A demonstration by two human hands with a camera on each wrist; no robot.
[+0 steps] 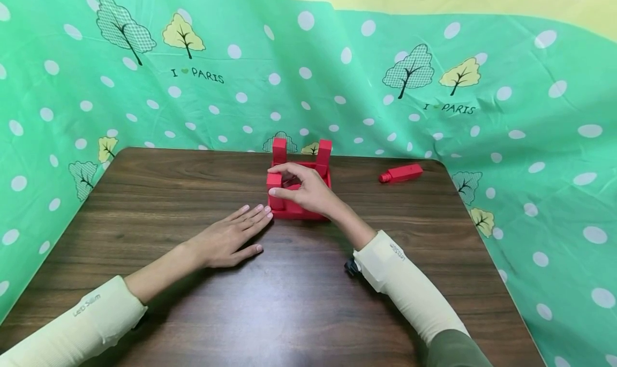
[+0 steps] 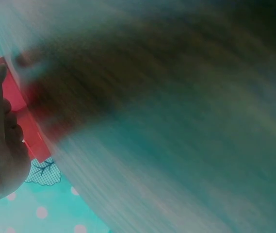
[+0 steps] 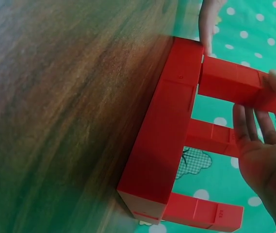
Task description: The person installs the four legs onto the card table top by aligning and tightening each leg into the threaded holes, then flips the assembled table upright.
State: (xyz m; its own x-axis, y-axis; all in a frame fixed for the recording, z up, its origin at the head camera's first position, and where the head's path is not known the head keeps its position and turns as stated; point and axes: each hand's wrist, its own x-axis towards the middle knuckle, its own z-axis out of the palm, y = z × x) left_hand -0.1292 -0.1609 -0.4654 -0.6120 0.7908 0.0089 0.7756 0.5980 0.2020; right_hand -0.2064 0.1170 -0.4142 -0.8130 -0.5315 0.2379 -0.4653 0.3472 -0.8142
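Note:
A red upturned frame (image 1: 301, 215), like a small stool base, lies on the table with several square legs standing up from it. My right hand (image 1: 308, 187) pinches the top of the front-left leg (image 1: 274, 180) between thumb and fingers. In the right wrist view this leg (image 3: 232, 80) meets the frame's end (image 3: 157, 131), with a thin dark line at the joint. My left hand (image 1: 228, 238) lies palm down with fingers stretched out, its fingertips at the frame's front-left corner. Two other legs, back left (image 1: 279, 151) and back right (image 1: 324, 155), stand at the far side.
A loose red leg (image 1: 401, 173) with a threaded end lies on the right side of the wooden table (image 1: 193, 185). Behind the table's far edge hangs a green dotted cloth (image 1: 308, 77) printed with trees.

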